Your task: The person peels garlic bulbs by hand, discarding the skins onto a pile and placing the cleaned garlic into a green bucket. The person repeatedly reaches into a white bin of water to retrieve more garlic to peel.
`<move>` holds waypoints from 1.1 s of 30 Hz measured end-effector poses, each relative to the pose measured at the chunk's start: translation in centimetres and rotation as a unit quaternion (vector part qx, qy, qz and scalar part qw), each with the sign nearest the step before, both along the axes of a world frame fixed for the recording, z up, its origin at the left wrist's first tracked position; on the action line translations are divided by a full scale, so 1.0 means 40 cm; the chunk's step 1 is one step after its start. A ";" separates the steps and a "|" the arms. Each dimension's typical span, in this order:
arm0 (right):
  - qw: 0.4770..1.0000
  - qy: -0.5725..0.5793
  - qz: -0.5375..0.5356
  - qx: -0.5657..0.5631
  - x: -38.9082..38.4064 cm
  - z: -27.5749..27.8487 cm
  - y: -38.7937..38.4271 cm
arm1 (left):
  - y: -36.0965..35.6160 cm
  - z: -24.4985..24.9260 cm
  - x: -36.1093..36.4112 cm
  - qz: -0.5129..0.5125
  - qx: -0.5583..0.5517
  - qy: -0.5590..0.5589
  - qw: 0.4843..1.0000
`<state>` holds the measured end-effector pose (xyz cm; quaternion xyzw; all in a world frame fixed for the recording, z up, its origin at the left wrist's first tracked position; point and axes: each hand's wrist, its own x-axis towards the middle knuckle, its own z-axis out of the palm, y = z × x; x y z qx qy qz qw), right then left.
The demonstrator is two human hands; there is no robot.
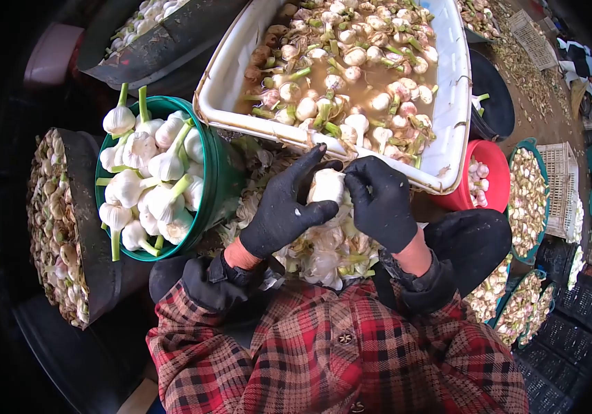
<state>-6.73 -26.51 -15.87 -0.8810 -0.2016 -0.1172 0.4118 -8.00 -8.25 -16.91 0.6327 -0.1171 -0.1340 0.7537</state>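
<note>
A white garlic bulb (327,186) is held in front of my chest, just below the near rim of the white tub. My left hand (279,210), in a black glove, grips it from the left with the thumb across its lower side. My right hand (384,203), also gloved in black, has its fingers curled and pinched at the bulb's right edge; its fingertips are partly hidden. Below both hands lies a heap of loose garlic skins (323,252). To the left, a green bucket (223,183) is piled with clean white garlic bulbs (151,165) with short green stems.
Ahead stands the white tub (223,103), with unpeeled garlic in brown water. A red bucket (496,186) holds more bulbs at the right. Dark containers of garlic (54,228) flank the left side. Further right are green-rimmed baskets (527,200) and a pale crate (558,186).
</note>
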 end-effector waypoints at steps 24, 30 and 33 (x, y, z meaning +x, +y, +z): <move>0.996 0.054 -0.059 0.028 -0.030 -0.037 0.015 | -0.001 0.007 -0.008 -0.029 0.081 -0.040 0.995; 0.946 0.278 0.005 0.170 -0.018 -0.021 -0.038 | -0.013 0.000 -0.003 -0.082 -0.017 -0.087 0.993; 0.954 0.256 -0.011 0.154 -0.031 -0.021 -0.038 | 0.000 -0.007 0.001 -0.088 0.056 -0.120 0.987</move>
